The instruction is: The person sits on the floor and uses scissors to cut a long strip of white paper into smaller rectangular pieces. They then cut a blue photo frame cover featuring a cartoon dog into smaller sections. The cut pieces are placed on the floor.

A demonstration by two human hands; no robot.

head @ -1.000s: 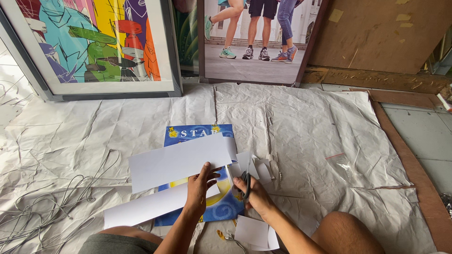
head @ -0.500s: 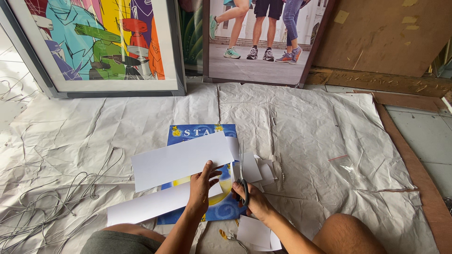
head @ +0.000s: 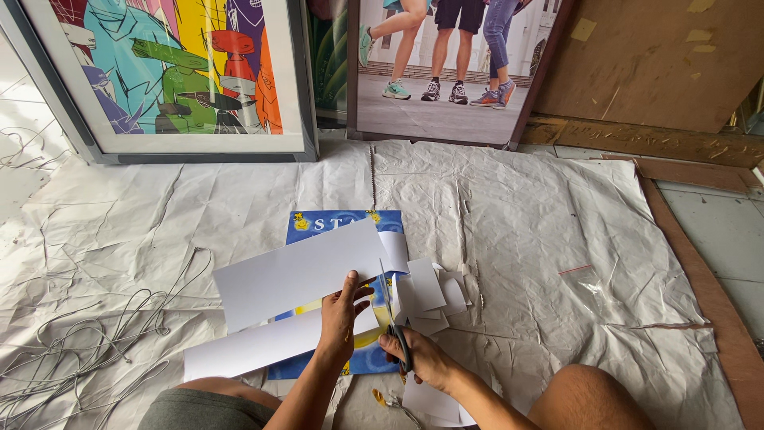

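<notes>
While our left hand [head: 341, 322] pins the thin, floppy white sheet [head: 298, 275], our right hand [head: 414, 356] stays clamped on the scissors [head: 393, 314]; we judge that the sheet is best held near the cut.

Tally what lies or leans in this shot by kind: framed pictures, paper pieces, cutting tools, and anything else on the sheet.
Framed pictures leaning at the back: 2, a colourful cartoon print and a street photo of legs
Large white paper sheets: 2
Blue and yellow poster: 1
Pile of small white offcuts: 1
Grey-handled scissors: 1
Bundle of grey wire: 1
Total: 8
</notes>
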